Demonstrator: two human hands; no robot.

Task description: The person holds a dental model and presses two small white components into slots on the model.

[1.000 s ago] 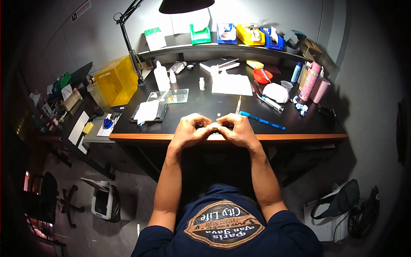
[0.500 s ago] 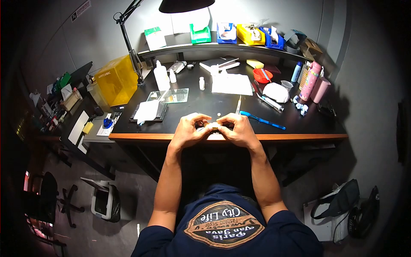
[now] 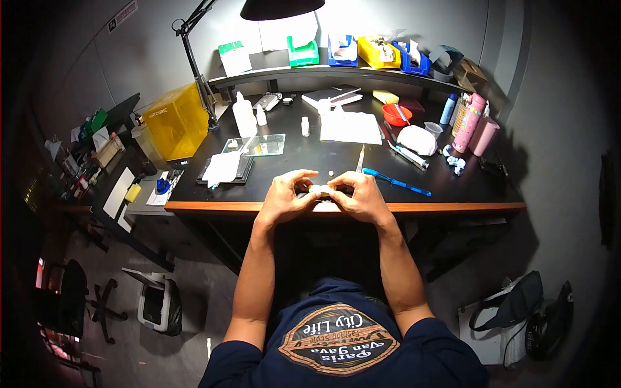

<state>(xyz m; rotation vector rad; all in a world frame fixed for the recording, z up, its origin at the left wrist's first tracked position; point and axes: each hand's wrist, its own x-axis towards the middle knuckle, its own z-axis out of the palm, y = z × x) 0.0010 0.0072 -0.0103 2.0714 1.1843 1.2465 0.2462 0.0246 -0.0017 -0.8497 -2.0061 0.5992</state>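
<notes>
Head view: small pale piece [image 3: 325, 189], material unclear; pinched between fingertips of left hand [image 3: 283, 198] and right hand [image 3: 362, 196], near wood-toned edge of smooth black table [image 3: 304, 158].

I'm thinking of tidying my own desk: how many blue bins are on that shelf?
2. One blue bin stands between the green bin and the yellow bin; the second blue bin is just right of the yellow one.

Head view, facing forward, down over desk
</notes>
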